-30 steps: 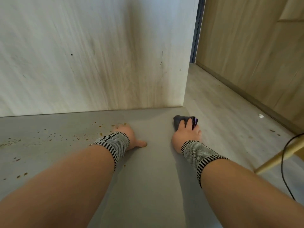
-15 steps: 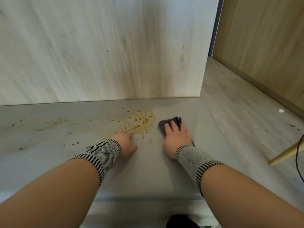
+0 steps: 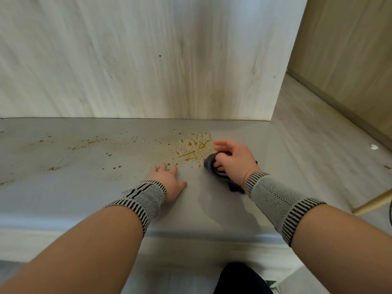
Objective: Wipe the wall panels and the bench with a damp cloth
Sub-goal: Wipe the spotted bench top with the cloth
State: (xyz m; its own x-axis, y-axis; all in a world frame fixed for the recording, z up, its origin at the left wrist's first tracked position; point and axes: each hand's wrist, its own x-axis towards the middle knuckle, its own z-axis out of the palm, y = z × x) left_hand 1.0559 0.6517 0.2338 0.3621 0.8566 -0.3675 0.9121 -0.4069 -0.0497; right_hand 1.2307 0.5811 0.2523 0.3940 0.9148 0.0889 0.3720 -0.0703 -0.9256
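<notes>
Gripping the dark cloth (image 3: 211, 163) beside the brown stain (image 3: 192, 148), right hand (image 3: 235, 159); left hand (image 3: 167, 183) flat, fingers relaxed, on the bench (image 3: 63, 187).

The right hand (image 3: 234, 159), flat on the cloth (image 3: 211, 163) half a second ago, now has its lower fingers curled round it, bunching it up, with the forefinger lifted. The cloth sits just right of the stain (image 3: 192, 148). The left hand (image 3: 168, 184) has spread flatter.
</notes>
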